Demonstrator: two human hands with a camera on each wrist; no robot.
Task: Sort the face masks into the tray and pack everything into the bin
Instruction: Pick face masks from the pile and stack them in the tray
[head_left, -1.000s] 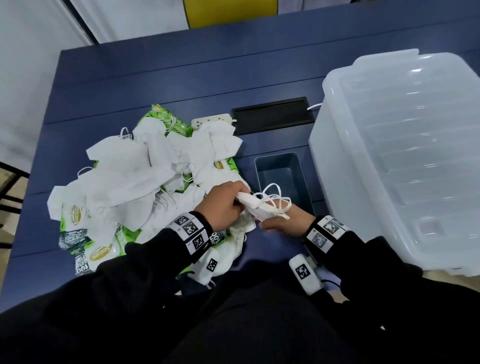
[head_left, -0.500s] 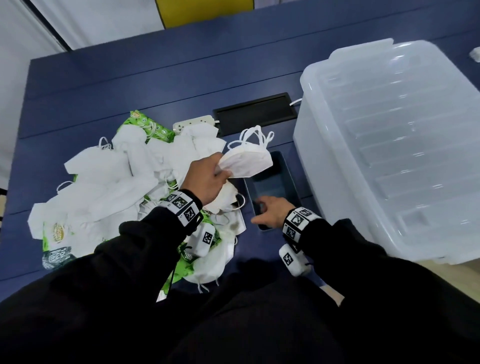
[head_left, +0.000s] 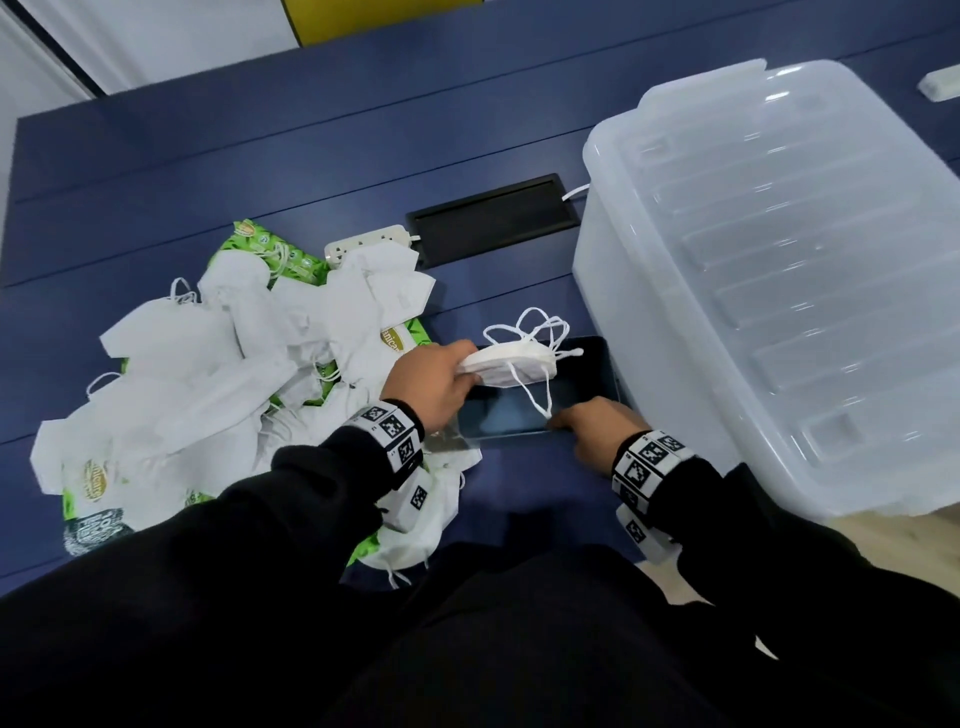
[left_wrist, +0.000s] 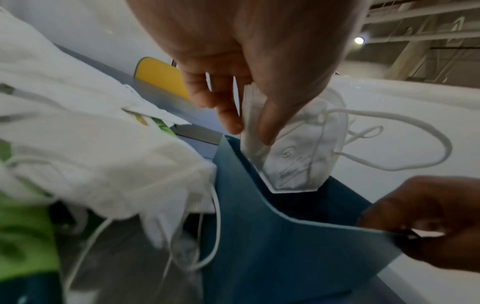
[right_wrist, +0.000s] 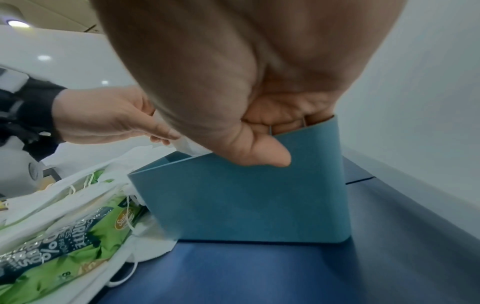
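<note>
My left hand (head_left: 441, 382) (left_wrist: 249, 127) pinches a folded white face mask (head_left: 511, 364) (left_wrist: 298, 156) by one end and holds it over the open blue tray (head_left: 597, 358) (left_wrist: 259, 236) (right_wrist: 249, 195), its lower corner just inside the rim. Ear loops dangle from the mask. My right hand (head_left: 589, 423) (right_wrist: 259, 142) grips the tray's near rim, thumb outside the wall and fingers curled inside. A heap of white masks (head_left: 208, 374) (left_wrist: 91, 154) lies left of the tray, over green packets (head_left: 270, 249) (right_wrist: 78, 246).
A large translucent bin (head_left: 779, 270) with its lid on stands right of the tray, close against it. Behind the tray are a black cable hatch (head_left: 491, 218) and a white power strip (head_left: 369, 244). The table's front edge (head_left: 571, 551) is near my body.
My left hand carried the mask from the heap's edge, up and then rightwards over the tray. My right hand let go of the mask and took hold of the tray's near rim.
</note>
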